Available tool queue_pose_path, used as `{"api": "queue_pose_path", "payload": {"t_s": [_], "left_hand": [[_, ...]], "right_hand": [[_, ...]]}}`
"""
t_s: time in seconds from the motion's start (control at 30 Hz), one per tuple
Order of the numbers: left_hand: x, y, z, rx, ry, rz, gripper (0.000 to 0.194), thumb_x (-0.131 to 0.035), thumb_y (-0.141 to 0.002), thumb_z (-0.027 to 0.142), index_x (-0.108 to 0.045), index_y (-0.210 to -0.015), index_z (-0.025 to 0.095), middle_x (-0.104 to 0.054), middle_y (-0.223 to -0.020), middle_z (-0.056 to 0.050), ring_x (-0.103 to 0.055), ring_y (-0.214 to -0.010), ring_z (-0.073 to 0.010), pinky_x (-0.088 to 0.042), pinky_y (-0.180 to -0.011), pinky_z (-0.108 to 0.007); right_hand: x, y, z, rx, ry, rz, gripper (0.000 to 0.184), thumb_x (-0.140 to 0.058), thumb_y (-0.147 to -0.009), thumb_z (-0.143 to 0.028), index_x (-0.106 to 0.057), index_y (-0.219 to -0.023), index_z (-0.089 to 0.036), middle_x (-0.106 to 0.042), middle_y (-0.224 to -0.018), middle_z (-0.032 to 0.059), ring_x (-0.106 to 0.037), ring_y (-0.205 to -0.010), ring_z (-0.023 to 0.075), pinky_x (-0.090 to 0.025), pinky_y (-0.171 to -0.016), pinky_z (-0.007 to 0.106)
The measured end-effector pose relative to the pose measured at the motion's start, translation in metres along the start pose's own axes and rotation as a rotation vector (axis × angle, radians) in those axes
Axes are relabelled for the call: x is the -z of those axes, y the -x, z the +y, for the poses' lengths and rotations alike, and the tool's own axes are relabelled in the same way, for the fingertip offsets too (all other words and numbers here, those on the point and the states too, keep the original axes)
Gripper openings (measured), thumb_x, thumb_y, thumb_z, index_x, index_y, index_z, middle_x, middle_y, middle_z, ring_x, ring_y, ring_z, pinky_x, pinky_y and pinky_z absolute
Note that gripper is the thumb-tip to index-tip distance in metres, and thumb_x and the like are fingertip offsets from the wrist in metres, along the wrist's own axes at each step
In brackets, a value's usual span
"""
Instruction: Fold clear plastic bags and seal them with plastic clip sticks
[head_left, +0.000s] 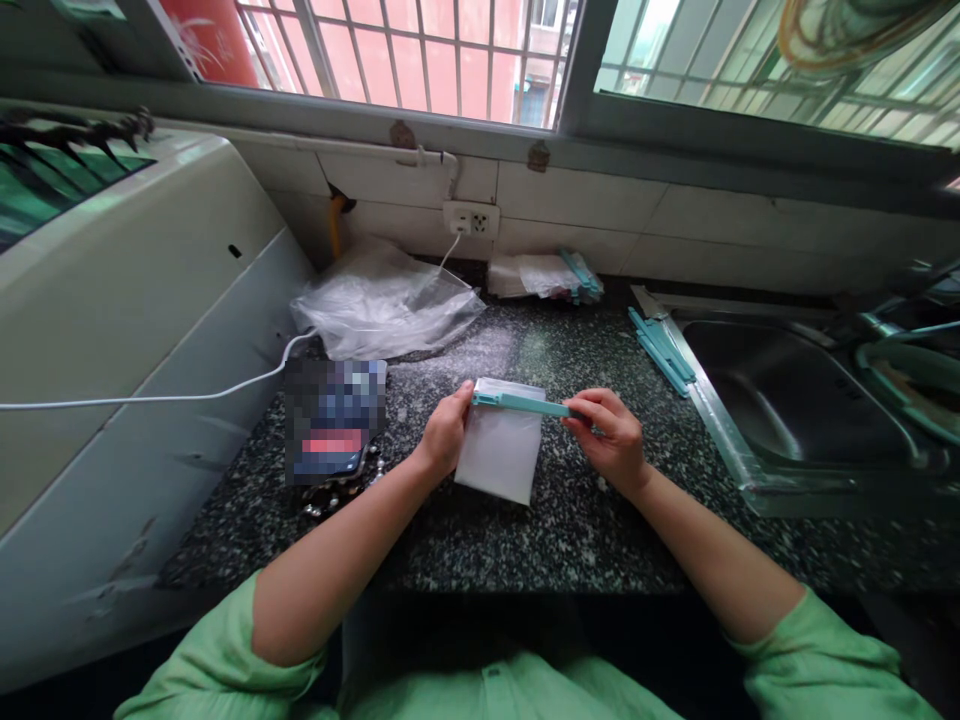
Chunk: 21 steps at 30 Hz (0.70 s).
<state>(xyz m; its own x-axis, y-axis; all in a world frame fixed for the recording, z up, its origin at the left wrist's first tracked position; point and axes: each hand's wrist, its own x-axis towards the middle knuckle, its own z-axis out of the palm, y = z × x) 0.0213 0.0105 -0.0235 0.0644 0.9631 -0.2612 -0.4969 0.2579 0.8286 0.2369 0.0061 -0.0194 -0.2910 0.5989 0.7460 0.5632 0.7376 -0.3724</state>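
Observation:
A flat whitish plastic bag (498, 455) is held just over the speckled countertop, in front of my body. Across its top edge lies a long teal bag sealing clip (517, 402). My left hand (448, 430) is closed on the bag's upper left corner, around the clip's left end. The fingers of my right hand (611, 432) pinch the clip's right end, which sticks out past the bag. Whether the clip is snapped closed along its whole length I cannot tell.
A crumpled transparent plastic bag (382, 300) lies at the back left, above a pixelated phone (337, 415). Stacked bags with teal clips (546, 276) lie by the wall. Several loose teal clips (661, 350) rest beside the steel sink (795, 400). A white cable (187, 400) crosses the left.

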Motion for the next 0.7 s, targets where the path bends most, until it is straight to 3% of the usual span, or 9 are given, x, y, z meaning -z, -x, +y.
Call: {"api": "queue_pose_path", "payload": {"t_s": [0.3, 0.7], "left_hand": [[-0.0018, 0.0006, 0.0016, 0.001, 0.032, -0.002, 0.032, -0.063, -0.064, 0.046, -0.063, -0.064, 0.013, -0.066, -0.063, -0.004, -0.062, -0.075, -0.0224, -0.047, -0.066, -0.029], [-0.0004, -0.0006, 0.0006, -0.03, 0.01, 0.031, 0.033, -0.063, -0.064, 0.046, -0.063, -0.065, 0.014, -0.066, -0.064, -0.003, -0.06, -0.072, -0.0199, -0.045, -0.062, -0.027]], "right_hand": [[0.0016, -0.0003, 0.0006, -0.009, 0.012, 0.004, 0.016, -0.058, -0.08, -0.017, -0.063, -0.095, -0.022, -0.058, -0.086, 0.0043, -0.058, -0.074, 0.0127, -0.053, -0.061, 0.025], [0.0044, -0.0023, 0.0012, -0.025, 0.02, 0.021, 0.014, -0.057, -0.08, -0.019, -0.062, -0.093, -0.022, -0.06, -0.086, 0.0048, -0.059, -0.076, 0.0144, -0.053, -0.065, 0.029]]}}
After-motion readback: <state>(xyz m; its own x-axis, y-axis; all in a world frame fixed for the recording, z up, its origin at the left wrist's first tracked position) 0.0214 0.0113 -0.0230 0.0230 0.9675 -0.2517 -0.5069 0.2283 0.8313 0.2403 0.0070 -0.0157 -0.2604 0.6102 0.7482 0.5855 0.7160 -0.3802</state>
